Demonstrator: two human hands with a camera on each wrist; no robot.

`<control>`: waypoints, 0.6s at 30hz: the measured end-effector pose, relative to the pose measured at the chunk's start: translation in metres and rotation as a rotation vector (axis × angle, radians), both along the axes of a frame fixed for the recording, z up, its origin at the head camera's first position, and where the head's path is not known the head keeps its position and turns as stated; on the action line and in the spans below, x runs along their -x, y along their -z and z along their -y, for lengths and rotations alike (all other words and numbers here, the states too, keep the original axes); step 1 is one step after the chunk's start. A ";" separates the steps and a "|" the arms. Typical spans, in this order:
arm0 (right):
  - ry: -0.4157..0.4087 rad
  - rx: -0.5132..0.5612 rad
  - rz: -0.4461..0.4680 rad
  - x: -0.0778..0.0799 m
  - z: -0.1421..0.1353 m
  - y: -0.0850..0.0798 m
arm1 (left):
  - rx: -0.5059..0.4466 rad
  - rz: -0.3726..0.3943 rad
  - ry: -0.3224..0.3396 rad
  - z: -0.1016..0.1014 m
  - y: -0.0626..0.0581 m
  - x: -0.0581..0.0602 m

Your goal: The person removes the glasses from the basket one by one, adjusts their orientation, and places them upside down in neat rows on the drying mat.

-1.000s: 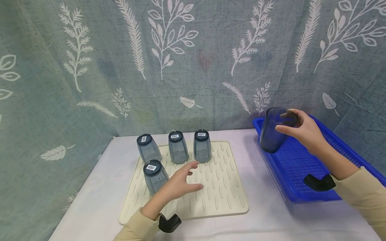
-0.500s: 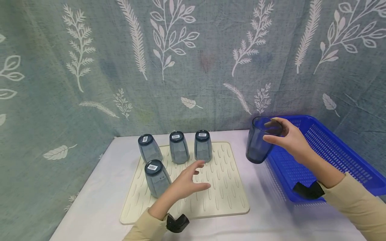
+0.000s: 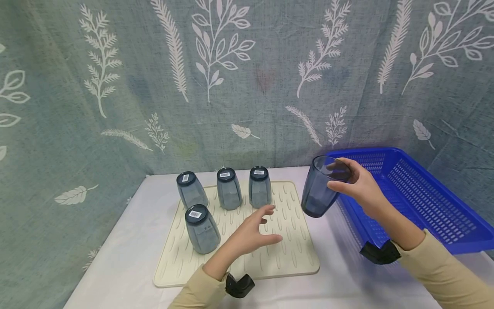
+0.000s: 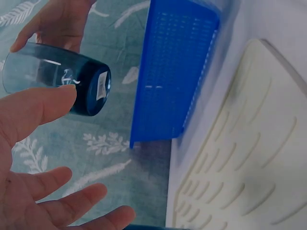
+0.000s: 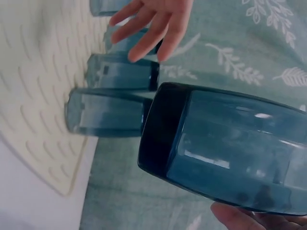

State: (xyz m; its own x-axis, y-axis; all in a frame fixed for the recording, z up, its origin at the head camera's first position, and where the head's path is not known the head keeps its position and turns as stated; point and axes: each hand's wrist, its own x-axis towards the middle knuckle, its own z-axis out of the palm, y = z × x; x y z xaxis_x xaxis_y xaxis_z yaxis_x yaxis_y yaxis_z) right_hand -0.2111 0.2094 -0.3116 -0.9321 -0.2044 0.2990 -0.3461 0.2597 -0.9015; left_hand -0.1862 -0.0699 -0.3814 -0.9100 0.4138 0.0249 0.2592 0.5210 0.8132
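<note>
A blue-grey drinking glass (image 3: 318,191) is gripped near its rim by my right hand (image 3: 360,186), mouth up and tilted, in the air between the mat and the basket. In the right wrist view the glass (image 5: 230,148) fills the right side, its dark thick base toward the mat. My left hand (image 3: 252,234) hovers over the cream drying mat (image 3: 281,262), fingers spread and holding nothing. On the mat several matching glasses stand upside down: one glass (image 3: 202,231) at the front left, others (image 3: 229,191) along the back edge, with barcode labels on their bases.
A blue plastic basket (image 3: 409,193) with perforated walls stands at the right of the table, behind the right forearm. White cloth (image 3: 119,253) covers the table around the mat. A grey-green leaf-patterned curtain (image 3: 262,86) hangs right behind the table.
My right hand has carried the glass leftward and down, from over the basket toward the mat. My left hand has drifted right over the mat. The glasses on the mat stay put.
</note>
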 end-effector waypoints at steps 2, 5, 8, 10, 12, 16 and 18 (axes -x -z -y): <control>-0.015 0.033 0.006 -0.001 0.003 0.001 | -0.004 0.001 0.002 -0.001 0.000 0.000; -0.035 0.069 0.020 -0.003 0.007 0.002 | -0.008 0.005 0.002 -0.003 0.001 0.001; -0.057 0.101 0.037 -0.004 0.011 0.004 | -0.017 0.009 0.003 -0.005 0.002 0.002; -0.070 0.119 0.050 -0.004 0.013 0.005 | -0.023 0.008 0.001 -0.007 0.002 0.002; -0.080 0.137 0.063 -0.004 0.016 0.006 | -0.030 0.007 0.001 -0.008 0.002 0.002; -0.087 0.162 0.067 -0.005 0.021 0.007 | -0.051 0.013 0.002 -0.011 0.002 0.003; -0.091 0.166 0.061 -0.006 0.024 0.007 | -0.063 0.020 0.004 -0.012 0.002 0.003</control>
State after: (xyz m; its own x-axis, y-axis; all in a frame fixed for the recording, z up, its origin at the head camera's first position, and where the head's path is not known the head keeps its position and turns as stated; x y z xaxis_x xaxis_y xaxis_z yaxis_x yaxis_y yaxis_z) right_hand -0.2050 0.1858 -0.3188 -0.9297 -0.2408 0.2788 -0.3044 0.0756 -0.9495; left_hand -0.1894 -0.0583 -0.3835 -0.9088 0.4160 0.0329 0.2449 0.4678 0.8492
